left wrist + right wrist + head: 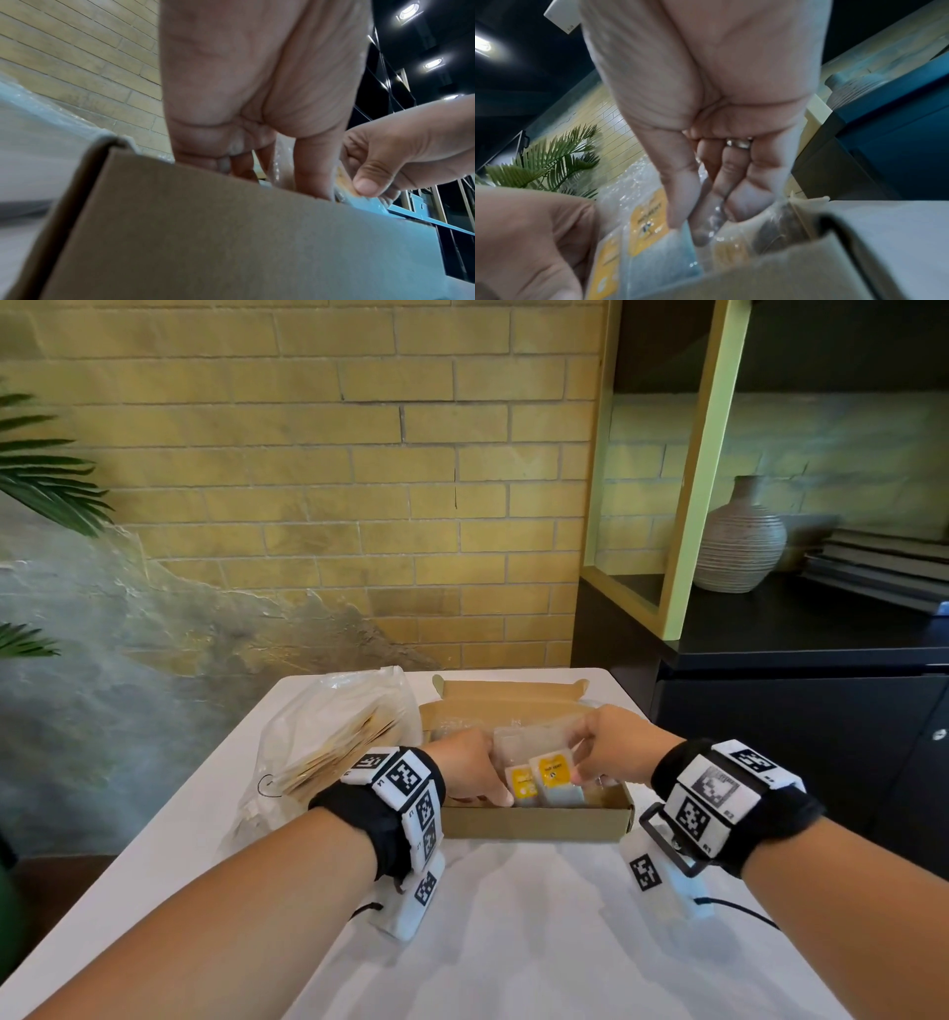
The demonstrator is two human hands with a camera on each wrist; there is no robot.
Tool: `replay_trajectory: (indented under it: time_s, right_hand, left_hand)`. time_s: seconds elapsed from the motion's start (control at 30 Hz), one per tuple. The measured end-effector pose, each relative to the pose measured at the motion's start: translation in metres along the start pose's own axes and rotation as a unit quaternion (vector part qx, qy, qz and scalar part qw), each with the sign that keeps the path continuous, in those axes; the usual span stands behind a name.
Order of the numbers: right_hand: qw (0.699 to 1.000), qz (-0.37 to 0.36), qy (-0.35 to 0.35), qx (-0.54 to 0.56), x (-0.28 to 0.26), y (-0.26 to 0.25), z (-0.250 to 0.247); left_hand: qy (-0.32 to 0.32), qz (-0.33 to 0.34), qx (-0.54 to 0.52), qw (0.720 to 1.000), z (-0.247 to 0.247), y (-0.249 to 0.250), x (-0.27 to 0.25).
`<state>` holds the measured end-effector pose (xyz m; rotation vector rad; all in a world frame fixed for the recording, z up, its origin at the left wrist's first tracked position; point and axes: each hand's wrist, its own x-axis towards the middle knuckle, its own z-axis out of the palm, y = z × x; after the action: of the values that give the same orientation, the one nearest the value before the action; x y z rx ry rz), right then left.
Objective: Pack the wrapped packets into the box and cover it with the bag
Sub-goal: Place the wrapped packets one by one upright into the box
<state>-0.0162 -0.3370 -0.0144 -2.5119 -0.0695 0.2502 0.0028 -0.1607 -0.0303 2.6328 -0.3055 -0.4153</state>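
Observation:
An open cardboard box (534, 821) sits mid-table with its lid flap raised at the back. Inside stand bubble-wrapped packets with yellow labels (552, 773), one beside another (523, 783). My left hand (477, 773) reaches in from the left and grips the packets, thumb against the nearer one. My right hand (601, 752) pinches the taller packet (659, 253) between thumb and fingers (677, 203). In the left wrist view the box's front wall (205, 233) hides my fingertips. A clear plastic bag (328, 737) holding brown paper items lies left of the box.
The white table (513, 942) stretches toward me in front of the box. A black cabinet (796, 737) stands close on the right, with a ribbed vase (739, 541) on its top. Plant leaves (46, 474) hang at the far left before the brick wall.

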Motion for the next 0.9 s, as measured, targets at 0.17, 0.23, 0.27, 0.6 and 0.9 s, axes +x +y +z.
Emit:
replay_trajectory:
  time_s: [0.17,0.23,0.27,0.6,0.9]
  right_hand:
    - [1.000,0.009,-0.014,-0.022,-0.004,0.007,-0.002]
    - [0.999,0.019,-0.018,-0.026,-0.003,0.006,0.000]
    - [0.999,0.021,-0.019,-0.025,-0.004,0.005,0.001]
    - [0.999,0.011,-0.030,-0.004,-0.009,0.007,0.003]
    - [0.999,-0.004,-0.021,-0.032,-0.008,0.007,0.007]
  left_hand:
    - [0.004,0.000,-0.001,1.000,-0.001,0.000,-0.002]
    - [0.002,0.012,-0.019,1.000,-0.001,0.001,-0.003]
    - [0.002,0.013,-0.023,1.000,-0.001,0.001,-0.002]
    - [0.030,0.021,-0.014,0.999,0.006,0.007,0.000]
    - [0.070,0.012,-0.053,0.996,0.001,-0.001,0.001]
